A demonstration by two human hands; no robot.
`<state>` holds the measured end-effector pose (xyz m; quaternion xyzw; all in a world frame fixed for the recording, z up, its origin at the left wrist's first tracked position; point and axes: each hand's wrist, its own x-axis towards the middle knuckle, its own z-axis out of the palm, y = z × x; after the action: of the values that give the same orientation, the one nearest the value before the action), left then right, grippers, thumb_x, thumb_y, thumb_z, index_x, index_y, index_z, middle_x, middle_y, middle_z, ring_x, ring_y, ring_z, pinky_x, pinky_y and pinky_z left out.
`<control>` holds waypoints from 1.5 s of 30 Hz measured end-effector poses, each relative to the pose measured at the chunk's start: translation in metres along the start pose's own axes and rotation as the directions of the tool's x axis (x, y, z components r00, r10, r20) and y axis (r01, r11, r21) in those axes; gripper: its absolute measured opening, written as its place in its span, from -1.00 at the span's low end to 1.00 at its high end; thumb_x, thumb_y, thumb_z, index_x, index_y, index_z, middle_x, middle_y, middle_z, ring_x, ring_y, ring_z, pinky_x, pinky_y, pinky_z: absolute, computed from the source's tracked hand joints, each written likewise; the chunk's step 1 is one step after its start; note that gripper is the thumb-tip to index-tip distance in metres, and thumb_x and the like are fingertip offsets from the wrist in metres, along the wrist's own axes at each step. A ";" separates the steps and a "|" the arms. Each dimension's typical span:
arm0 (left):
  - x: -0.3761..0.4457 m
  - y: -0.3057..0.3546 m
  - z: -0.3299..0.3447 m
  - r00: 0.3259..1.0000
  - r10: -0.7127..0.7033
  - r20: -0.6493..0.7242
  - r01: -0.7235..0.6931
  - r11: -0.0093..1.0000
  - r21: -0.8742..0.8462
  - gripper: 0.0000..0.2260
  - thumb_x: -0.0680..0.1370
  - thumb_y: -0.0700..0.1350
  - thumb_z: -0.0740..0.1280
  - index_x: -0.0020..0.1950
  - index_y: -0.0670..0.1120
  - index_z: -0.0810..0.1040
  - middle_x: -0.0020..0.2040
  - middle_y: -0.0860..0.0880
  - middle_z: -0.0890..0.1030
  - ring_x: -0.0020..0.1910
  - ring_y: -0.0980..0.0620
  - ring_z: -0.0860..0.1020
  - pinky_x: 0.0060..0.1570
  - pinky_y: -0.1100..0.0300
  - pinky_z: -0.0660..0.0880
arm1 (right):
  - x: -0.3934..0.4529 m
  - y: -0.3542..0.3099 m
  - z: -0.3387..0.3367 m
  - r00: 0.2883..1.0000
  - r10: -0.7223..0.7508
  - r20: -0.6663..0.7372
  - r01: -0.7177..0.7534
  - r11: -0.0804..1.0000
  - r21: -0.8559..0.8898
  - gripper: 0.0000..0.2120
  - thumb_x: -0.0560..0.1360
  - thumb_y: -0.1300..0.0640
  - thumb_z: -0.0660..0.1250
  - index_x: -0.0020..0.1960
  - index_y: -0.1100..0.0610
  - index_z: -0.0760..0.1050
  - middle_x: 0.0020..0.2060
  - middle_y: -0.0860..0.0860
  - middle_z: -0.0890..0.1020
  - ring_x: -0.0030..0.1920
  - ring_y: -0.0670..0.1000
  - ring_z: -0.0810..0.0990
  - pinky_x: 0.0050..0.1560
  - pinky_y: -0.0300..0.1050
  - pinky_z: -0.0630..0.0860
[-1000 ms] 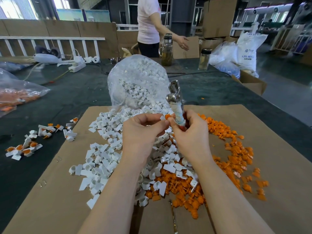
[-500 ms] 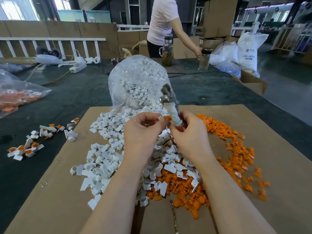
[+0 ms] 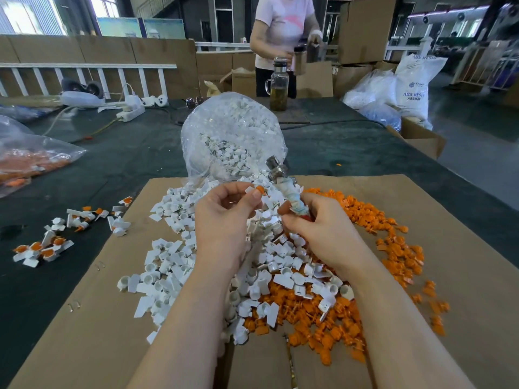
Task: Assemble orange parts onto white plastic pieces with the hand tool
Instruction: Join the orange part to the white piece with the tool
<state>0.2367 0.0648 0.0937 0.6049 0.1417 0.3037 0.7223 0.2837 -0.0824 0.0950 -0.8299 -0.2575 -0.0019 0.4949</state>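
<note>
Nearest the viewer, a flattened cardboard sheet (image 3: 84, 318) is lying on the bench (image 3: 126, 147), reaching its near edge. A heap of orange parts (image 3: 317, 318) is spreading over the sheet's near and right areas, and a heap of white plastic pieces (image 3: 174, 265) is running up its middle toward the far edge.

Above these heaps both hands are hovering close together but apart. The left hand (image 3: 224, 220) is pinching a white piece with an orange part on it (image 3: 257, 190) between thumb and fingertips. Just to its right, the right hand (image 3: 323, 228) is gripping the hand tool (image 3: 286, 189) by its wrapped handle, with the metal head tilting up and away toward the far edge.

At the sheet's far edge a clear plastic bag (image 3: 233, 136) is lying open, spilling white pieces onto the cardboard. Off the sheet's left edge, assembled white-and-orange pieces (image 3: 61, 234) are lying scattered on the dark bench surface. Further left, a second bag holding orange parts (image 3: 31, 161) is resting by the bench's left edge. At the far edge a glass bottle (image 3: 279, 85) is standing, and a person in a pink shirt (image 3: 283, 26) is standing behind it, holding a jar.
</note>
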 end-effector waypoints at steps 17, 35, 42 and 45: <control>0.006 0.002 -0.011 0.991 0.116 0.065 -0.116 0.993 -0.006 -0.85 0.47 -0.29 0.47 -0.15 -0.04 0.64 -0.33 0.07 0.67 -0.32 0.16 0.62 -0.27 0.35 0.52 | -0.001 0.001 -0.004 0.973 0.001 0.232 0.034 0.989 -0.147 -0.91 0.49 0.14 0.37 -0.02 0.08 0.50 -0.22 -0.01 0.57 -0.24 -0.02 0.55 -0.20 -0.01 0.47; 0.007 0.001 -0.014 0.995 0.040 0.092 -0.033 0.996 -0.081 -0.88 0.47 -0.32 0.44 -0.14 -0.09 0.64 -0.29 0.04 0.67 -0.30 0.13 0.61 -0.24 0.28 0.53 | 0.000 0.004 0.005 0.985 -0.035 0.167 0.072 0.972 -0.222 -0.93 0.48 0.17 0.31 -0.09 0.05 0.56 -0.30 0.01 0.61 -0.33 0.06 0.58 -0.30 0.12 0.55; 0.014 0.011 -0.034 0.959 -0.262 -0.103 0.202 0.894 -0.400 -0.88 0.49 -0.22 0.41 0.02 -0.17 0.61 -0.12 -0.05 0.74 -0.15 0.09 0.71 -0.20 0.30 0.61 | 0.001 0.009 0.005 0.998 -0.066 -0.003 0.062 0.945 -0.321 -0.92 0.50 0.07 0.31 -0.16 0.00 0.48 -0.36 -0.09 0.53 -0.37 -0.09 0.47 -0.41 -0.19 0.31; 0.022 0.015 -0.058 0.847 -0.450 -0.282 0.170 0.733 -0.658 -0.82 0.55 -0.23 0.39 0.13 -0.23 0.59 -0.07 -0.11 0.73 -0.14 0.11 0.71 -0.21 0.35 0.59 | 0.003 0.015 -0.001 0.987 -0.007 -0.162 -0.049 0.941 -0.335 -0.86 0.53 0.06 0.30 -0.20 -0.02 0.44 -0.39 -0.09 0.51 -0.41 -0.10 0.45 -0.44 -0.22 0.26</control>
<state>0.2165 0.1249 0.0987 0.2245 0.2904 0.3282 0.8704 0.2931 -0.0871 0.0840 -0.9024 -0.2036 -0.1078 0.3642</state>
